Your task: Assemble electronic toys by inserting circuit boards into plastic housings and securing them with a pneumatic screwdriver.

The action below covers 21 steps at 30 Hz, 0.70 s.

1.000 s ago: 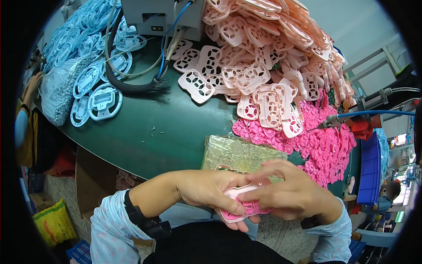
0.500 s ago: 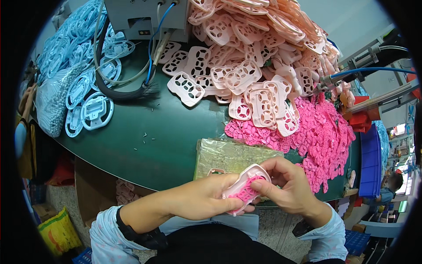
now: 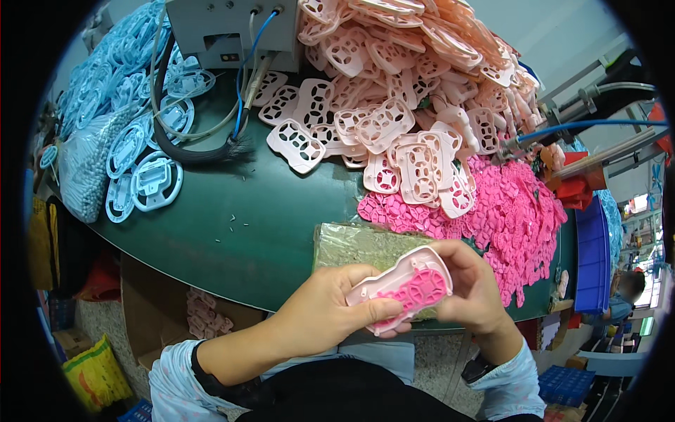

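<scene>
Head view: the two hands are close together, both clamped on one pale pink shell (image 3: pixel 364 290), held in front of the body over the near edge of the green table (image 3: pixel 281 204). A bright pink insert (image 3: pixel 427 283) of joined rings lies inside the shell's open hollow. The left hand (image 3: pixel 330 304) grips the near left end, its thumb laid across the insert; the right hand (image 3: pixel 472 285) has its fingers curled around the right end. The shell slants, its right end farther away than its left. Just beyond the hands sits a yellowish film-wrapped block (image 3: pixel 351 244), partly covered by them. On the far right rises a heap of pale pink shells (image 3: pixel 401 56), and nearer on that side spreads a heap of bright pink pieces (image 3: pixel 520 225). A metal-tipped tool with a blue tube (image 3: pixel 590 124) reaches in from the right. At the far middle stands a grey machine box (image 3: pixel 232 34); light blue wheel-shaped parts (image 3: pixel 156 181) and a clear bag of small pale pieces (image 3: pixel 88 169) occupy the left. Near left, below the table, a cardboard box (image 3: pixel 158 285) contains more pale pink parts (image 3: pixel 204 315).
</scene>
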### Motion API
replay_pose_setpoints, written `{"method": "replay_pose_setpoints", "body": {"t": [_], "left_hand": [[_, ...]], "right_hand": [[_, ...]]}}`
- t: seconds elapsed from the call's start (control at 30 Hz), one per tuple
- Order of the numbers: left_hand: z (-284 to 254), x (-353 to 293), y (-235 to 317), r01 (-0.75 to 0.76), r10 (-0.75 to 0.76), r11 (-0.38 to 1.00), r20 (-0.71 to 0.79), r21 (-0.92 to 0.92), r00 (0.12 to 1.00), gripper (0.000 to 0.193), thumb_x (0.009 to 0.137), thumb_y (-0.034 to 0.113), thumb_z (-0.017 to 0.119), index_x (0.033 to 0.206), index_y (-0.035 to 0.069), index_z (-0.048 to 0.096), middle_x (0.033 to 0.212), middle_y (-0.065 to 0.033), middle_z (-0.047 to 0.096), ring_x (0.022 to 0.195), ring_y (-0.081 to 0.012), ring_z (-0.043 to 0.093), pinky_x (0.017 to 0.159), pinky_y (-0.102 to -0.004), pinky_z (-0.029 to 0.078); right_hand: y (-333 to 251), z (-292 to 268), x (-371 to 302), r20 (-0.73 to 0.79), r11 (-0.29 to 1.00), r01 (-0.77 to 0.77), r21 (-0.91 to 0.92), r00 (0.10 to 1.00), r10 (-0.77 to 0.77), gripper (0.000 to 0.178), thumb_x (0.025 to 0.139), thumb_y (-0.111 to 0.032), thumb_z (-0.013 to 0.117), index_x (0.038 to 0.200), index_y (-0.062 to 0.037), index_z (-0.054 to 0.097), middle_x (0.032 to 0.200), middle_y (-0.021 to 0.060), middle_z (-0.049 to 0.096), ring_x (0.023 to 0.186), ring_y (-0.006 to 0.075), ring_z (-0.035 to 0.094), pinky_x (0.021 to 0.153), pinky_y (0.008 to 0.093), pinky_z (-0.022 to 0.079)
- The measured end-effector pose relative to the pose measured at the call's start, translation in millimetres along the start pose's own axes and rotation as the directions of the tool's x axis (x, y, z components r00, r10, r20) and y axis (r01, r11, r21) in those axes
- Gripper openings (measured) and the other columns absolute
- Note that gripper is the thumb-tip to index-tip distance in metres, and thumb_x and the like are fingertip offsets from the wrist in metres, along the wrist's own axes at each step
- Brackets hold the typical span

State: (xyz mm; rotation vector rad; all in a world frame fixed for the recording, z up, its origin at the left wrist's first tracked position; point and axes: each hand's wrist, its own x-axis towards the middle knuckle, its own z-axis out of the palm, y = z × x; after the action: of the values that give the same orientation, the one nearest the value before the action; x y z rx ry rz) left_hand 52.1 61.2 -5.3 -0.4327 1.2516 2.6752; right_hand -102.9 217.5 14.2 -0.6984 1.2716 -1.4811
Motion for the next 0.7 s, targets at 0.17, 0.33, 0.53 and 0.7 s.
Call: {"method": "replay_pose_setpoints", "body": {"t": [0.17,0.33,0.53,0.7], "left_hand": [[-4.7,3.4,4.9,0.102,-0.091,0.961,0.054,-0.256,0.994,0.032,0.091,0.006,0.062,0.118,-0.009,0.050,0.102,-0.0223,0.066,0.089,-0.0302,0.070,0.078,-0.0362,0.059],[-13.6,0.9,14.5,0.260,-0.203,0.932,0.230,-0.253,0.952,0.052,0.091,0.013,0.064,0.133,-0.002,0.037,0.102,-0.0184,0.065,0.086,-0.0246,0.069,0.077,-0.0318,0.060],[-16.7,-0.1,-5.5,-0.242,0.229,0.953,0.091,0.182,0.969,0.041,0.098,0.026,0.055,0.127,-0.003,0.055,0.102,-0.0094,0.066,0.090,-0.0112,0.060,0.083,-0.0250,0.048],[-16.8,-0.1,-0.6,-0.075,0.072,0.993,-0.035,-0.094,0.997,0.032,0.097,0.021,0.058,0.117,-0.003,0.063,0.102,-0.0092,0.067,0.087,-0.0131,0.064,0.080,-0.0266,0.053]], "right_hand": [[20.5,-6.3,-5.6,-0.032,0.805,0.495,-0.327,0.846,-0.533,0.075,0.064,-0.003,0.085,0.130,-0.0067,0.049,0.132,0.0180,0.053,0.121,0.0309,0.051,0.098,0.0383,0.045],[-12.6,-0.3,-5.3,0.391,0.284,0.601,-0.747,0.742,-0.544,0.033,0.066,0.003,0.078,0.097,-0.0068,0.071,0.089,0.0063,0.071,0.090,0.0263,0.066,0.078,0.0354,0.053],[-3.5,4.4,-4.9,-0.199,0.893,0.146,-0.426,0.948,-0.249,0.029,0.075,0.004,0.075,0.103,0.0016,0.067,0.092,0.0115,0.067,0.079,0.0205,0.066,0.070,0.0268,0.051],[-11.5,2.8,15.3,0.205,0.273,0.421,-0.865,0.792,-0.574,0.042,0.070,-0.008,0.080,0.108,-0.0012,0.067,0.108,0.0117,0.065,0.097,0.0243,0.062,0.078,0.0352,0.053]]}}
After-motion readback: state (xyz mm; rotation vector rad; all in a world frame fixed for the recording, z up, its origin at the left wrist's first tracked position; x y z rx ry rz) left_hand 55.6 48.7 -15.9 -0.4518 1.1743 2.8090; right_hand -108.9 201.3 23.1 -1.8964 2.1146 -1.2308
